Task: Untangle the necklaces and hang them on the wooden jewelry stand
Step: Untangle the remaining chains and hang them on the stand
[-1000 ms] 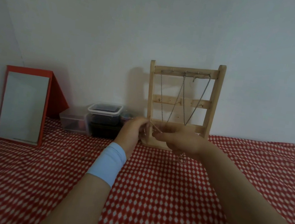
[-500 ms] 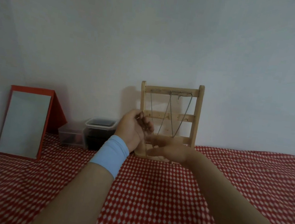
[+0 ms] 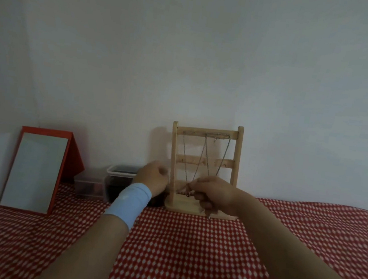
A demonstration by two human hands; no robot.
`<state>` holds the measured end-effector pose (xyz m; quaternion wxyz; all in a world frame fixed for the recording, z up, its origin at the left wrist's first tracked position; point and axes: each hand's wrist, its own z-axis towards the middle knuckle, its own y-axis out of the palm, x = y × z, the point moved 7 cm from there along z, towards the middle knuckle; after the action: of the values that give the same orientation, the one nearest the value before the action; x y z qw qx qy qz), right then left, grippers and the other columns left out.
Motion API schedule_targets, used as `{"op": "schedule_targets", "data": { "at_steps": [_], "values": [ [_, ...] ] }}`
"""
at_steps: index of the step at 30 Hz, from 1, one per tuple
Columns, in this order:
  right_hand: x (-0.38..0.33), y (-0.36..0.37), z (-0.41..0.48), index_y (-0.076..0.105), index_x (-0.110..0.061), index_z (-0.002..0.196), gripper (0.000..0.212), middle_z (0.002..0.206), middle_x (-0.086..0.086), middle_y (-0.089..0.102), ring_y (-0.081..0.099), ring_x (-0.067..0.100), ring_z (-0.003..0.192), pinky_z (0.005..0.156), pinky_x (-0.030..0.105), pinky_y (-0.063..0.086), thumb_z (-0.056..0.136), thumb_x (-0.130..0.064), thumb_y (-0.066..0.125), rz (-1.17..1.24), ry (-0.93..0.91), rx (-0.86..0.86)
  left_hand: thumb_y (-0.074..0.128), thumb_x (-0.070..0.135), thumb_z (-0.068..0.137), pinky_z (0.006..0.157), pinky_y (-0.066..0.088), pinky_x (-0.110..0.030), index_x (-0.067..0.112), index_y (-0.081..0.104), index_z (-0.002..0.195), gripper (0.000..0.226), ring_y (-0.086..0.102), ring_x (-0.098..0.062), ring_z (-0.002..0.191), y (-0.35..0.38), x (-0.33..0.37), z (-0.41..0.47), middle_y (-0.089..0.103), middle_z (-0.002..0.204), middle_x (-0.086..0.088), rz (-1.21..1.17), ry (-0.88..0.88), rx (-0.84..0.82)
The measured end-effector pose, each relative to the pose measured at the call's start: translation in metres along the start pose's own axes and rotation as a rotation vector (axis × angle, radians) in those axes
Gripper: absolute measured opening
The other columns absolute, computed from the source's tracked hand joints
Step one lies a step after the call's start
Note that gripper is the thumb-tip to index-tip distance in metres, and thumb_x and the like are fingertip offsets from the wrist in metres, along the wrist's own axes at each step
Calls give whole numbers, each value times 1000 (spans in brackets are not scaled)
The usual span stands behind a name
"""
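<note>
Change: both hands have dropped toward the base of the wooden jewelry stand.
Left hand: just left of the stand's left post; fingers curled, hold unclear.
Right hand: fingers pinch the loose necklace at the bottom rail.
Hung chains: top bar.

red-white checked cloth, pale wooden stand, light-blue wristband

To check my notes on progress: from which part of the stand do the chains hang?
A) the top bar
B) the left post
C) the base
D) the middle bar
A: the chains hang from the top bar of the stand and run down past the middle bar.
</note>
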<state>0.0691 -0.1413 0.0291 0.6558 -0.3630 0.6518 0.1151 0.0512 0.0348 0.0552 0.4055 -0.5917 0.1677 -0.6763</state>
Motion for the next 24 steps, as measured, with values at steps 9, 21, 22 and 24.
{"op": "schedule_targets", "data": {
  "at_steps": [9,21,22,24],
  "values": [
    [-19,-16,12,68,-10,86,22,54,-5,50,36,9,44,46,24,32,99,-24,57,-310,28,69,40,44,102,80,50,-31,19,65,107,36,61,-14,70,50,35,-8,69,86,1,-303,56,-499],
    [-38,-83,26,74,-16,95,24,71,-2,62,46,10,52,52,22,38,104,-26,54,-524,-206,672,49,37,99,69,45,-27,20,70,84,31,60,-17,78,1,26,52,70,92,-9,11,193,-71],
    [-40,-85,27,75,-13,95,24,71,-3,63,48,8,53,53,22,37,103,-27,56,-551,-225,735,49,41,98,70,46,-28,23,68,81,31,61,-17,78,0,25,56,69,88,-5,67,188,-19],
    [-44,-87,28,75,-11,90,27,69,-2,64,53,9,56,56,24,42,101,-30,60,-598,-233,823,52,46,96,67,47,-28,27,61,69,34,62,-18,75,-3,25,63,66,78,3,112,166,99]
  ]
}}
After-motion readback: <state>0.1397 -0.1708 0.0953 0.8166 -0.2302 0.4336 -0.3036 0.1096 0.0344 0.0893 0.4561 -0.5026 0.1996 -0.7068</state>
